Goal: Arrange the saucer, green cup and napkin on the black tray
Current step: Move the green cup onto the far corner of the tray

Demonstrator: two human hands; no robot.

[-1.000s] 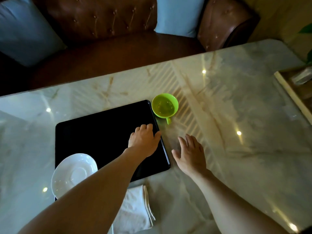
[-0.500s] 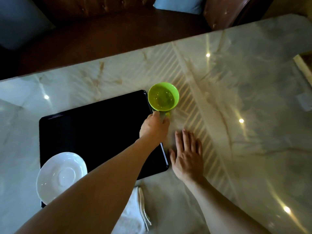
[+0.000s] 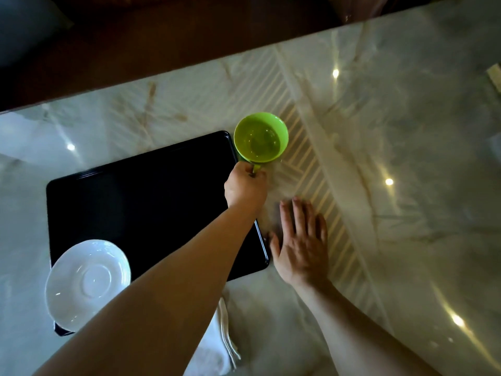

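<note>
The green cup point(image 3: 260, 137) hovers at the far right corner of the black tray point(image 3: 141, 202), overlapping its edge. My left hand point(image 3: 245, 187) is shut on the cup's handle. A white saucer point(image 3: 86, 283) sits on the tray's near left corner, hanging over the edge. A folded white napkin point(image 3: 219, 346) lies on the marble table below the tray, mostly hidden under my left forearm. My right hand point(image 3: 302, 240) rests flat and open on the table just right of the tray.
The glossy marble table point(image 3: 379, 185) stretches to the right and far side. A brown leather sofa point(image 3: 162, 36) runs along the far table edge. A pale framed object point(image 3: 494, 77) shows at the right border.
My left hand went from the tray's right side up to the cup and closed on its handle. My right hand settled flat on the table. The view tilted downward.
</note>
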